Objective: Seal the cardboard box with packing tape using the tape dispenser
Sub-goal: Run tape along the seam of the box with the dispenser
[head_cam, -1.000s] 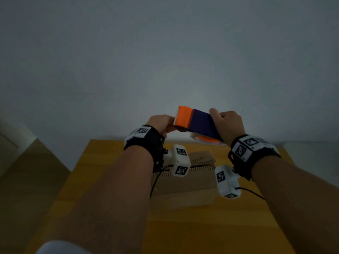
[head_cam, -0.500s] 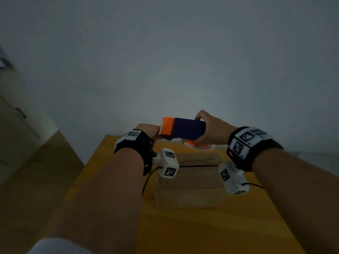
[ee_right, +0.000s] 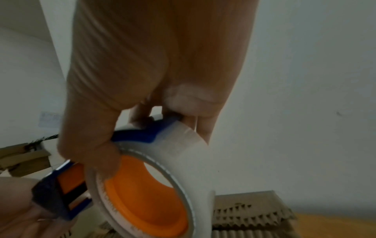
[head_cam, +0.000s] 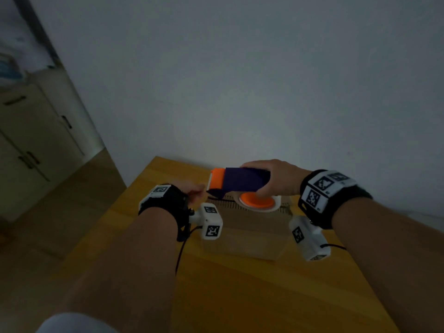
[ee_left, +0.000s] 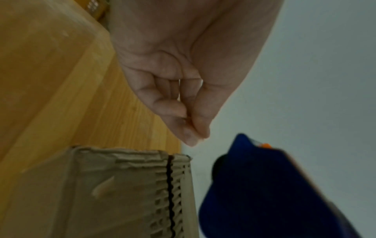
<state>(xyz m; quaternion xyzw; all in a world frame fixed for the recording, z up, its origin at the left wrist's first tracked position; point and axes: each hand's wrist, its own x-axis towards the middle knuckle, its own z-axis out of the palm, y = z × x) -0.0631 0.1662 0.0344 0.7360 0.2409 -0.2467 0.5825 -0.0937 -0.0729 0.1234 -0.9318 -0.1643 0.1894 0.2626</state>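
Lowered since half a second ago, the blue-and-orange plastic tape dispenser (head_cam: 236, 182) hovers above the brown cardboard box (head_cam: 249, 227) on the yellow wooden bench (head_cam: 240, 296). Right hand (head_cam: 276, 179) grips it; left hand (ee_left: 183, 96) pinches at its mouth, apparently drawing tape. Next: stick that end down.

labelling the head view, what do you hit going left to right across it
cabinet → left hand → tape dispenser → right hand

cardboard box (head_cam: 249, 227) on table (head_cam: 240, 296) | tape dispenser (head_cam: 240, 182) above box | cabinet (head_cam: 28, 140) far left
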